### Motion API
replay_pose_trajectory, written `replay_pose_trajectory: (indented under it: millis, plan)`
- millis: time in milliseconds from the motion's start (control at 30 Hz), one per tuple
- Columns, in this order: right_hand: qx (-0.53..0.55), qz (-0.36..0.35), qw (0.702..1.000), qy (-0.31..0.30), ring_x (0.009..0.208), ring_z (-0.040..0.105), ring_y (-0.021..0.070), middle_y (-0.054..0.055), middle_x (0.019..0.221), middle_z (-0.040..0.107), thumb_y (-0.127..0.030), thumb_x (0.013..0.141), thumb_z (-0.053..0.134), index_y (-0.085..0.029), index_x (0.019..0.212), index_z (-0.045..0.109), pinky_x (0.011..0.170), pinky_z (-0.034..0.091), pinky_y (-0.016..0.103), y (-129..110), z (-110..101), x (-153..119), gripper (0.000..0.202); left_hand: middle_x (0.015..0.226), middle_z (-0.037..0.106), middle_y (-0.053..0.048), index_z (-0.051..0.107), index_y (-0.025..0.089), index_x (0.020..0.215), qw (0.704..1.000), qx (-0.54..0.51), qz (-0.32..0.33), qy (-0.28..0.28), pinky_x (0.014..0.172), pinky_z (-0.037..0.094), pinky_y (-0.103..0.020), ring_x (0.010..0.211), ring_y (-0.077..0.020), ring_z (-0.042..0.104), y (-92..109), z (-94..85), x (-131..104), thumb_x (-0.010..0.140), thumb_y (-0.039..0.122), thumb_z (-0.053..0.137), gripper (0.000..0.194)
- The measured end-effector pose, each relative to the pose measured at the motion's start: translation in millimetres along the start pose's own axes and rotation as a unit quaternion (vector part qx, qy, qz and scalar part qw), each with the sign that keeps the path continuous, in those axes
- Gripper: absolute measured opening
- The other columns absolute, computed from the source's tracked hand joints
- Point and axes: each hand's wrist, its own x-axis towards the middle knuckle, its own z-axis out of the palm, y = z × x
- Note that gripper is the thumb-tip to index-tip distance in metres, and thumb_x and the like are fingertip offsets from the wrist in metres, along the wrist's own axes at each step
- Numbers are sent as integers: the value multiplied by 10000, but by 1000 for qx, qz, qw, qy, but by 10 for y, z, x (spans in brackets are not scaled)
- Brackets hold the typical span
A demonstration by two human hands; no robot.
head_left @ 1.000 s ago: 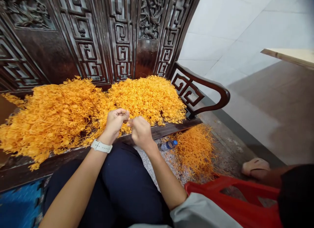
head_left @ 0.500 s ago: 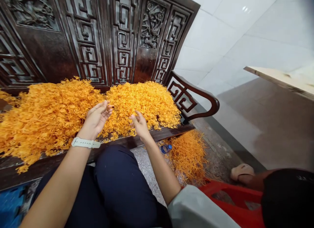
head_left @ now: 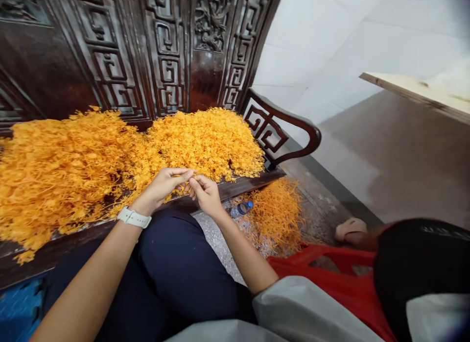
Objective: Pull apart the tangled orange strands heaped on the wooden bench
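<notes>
We have left hand [head_left: 165, 186] and right hand [head_left: 206, 194] close, fingertips together at the bench's [head_left: 238, 186] front edge, probably for fine control; we can't tell if anything small is pinched between; looser orange heap [head_left: 62, 170] and denser yellow-orange heap [head_left: 205, 136] lie on the seat, presumably for short reach. We note frilly, tangled tufts; glossy dark carved wood; stringy strand pile [head_left: 275, 212] on speckled floor [head_left: 213, 236].

At upper left I see a dark carved bench [head_left: 206, 75], its looping armrest [head_left: 315, 137] right of centre; pale tiled wall [head_left: 312, 43] fills the upper right, shadowed below a board [head_left: 407, 87]; speckled floor [head_left: 219, 249] lies lower centre.
</notes>
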Motion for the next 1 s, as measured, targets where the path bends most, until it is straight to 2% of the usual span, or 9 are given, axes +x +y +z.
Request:
replay_pose_trajectory:
  millis: [100, 233, 367, 467, 600, 700, 800, 867, 1000]
  plan:
    - [9, 22, 1000, 2, 564, 566, 108, -9, 766, 703, -629, 951, 690, -221, 866, 665, 547, 462, 271, -86, -244, -70, 417, 795, 752, -67, 882, 199, 923, 995, 79, 13, -58, 568, 422, -257, 610, -150, 535, 45, -36, -28, 767, 678, 848, 506]
    - [132, 32, 989, -52, 551, 483, 108, -32, 637, 611, -609, 850, 825, -233, 847, 709, 526, 389, 253, -342, -792, -202, 393, 1055, 805, -128, 872, 201, 1103, 995, 92, 8, 38, 598, 502, -242, 678, -161, 624, 157, -243, -39, 751, 713, 842, 623]
    - [344, -84, 922, 156, 548, 236, 135, -52, 627, 420, -744, 903, 679, -310, 1013, 752, 454, 248, 262, -480, -1202, -294, 454, 1058, 798, -142, 866, 169, 1047, 990, 41, -20, 133, 579, 516, -213, 684, -143, 629, 220, -480, -1, 701, 609, 913, 562]
    - [383, -76, 898, 202, 591, 201, 155, -37, 678, 376, -765, 919, 639, -334, 1078, 763, 471, 235, 277, -364, -1196, -359, 475, 1011, 791, -114, 865, 175, 1043, 990, 28, -39, 134, 588, 533, -206, 680, -132, 622, 235, -573, 18, 657, 608, 936, 584]
    - [371, -22, 916, 151, 600, 149, 144, -49, 677, 287, -798, 840, 700, -316, 975, 740, 500, 195, 256, -45, -991, -478, 502, 954, 781, -82, 869, 200, 979, 986, 45, -52, 149, 591, 533, -218, 689, -141, 609, 270, -626, 12, 529, 690, 970, 673]
    - [280, 21, 954, 110, 583, 251, 128, -49, 683, 392, -689, 827, 767, -295, 987, 696, 531, 271, 259, 69, -1083, -444, 431, 970, 787, -65, 867, 240, 956, 982, 71, -61, 167, 611, 517, -229, 718, -150, 604, 305, -651, -10, 519, 700, 972, 643]
    - [-29, 54, 986, 156, 594, 444, 136, -24, 742, 572, -600, 900, 709, -244, 1118, 682, 583, 393, 281, -49, -1584, -171, 419, 973, 794, -47, 864, 274, 929, 979, 96, -65, 171, 632, 494, -239, 747, -158, 592, 323, -667, -37, 559, 698, 957, 570]
    - [-352, 69, 896, 261, 663, 552, 167, 5, 769, 639, -526, 985, 583, -193, 1208, 673, 664, 466, 296, -203, -2071, 117, 411, 975, 797, -30, 861, 290, 912, 977, 112, -62, 170, 655, 493, -245, 768, -163, 591, 318, -677, -45, 569, 700, 953, 542]
    - [-500, 138, 796, 313, 1005, 655, 260, 190, 1084, 746, -291, 1018, 527, -86, 1353, 629, 938, 474, 365, -364, -2939, 681, 406, 984, 798, -33, 854, 256, 933, 976, 126, -52, 170, 669, 498, -234, 753, -148, 602, 264, -719, -3, 539, 721, 949, 617]
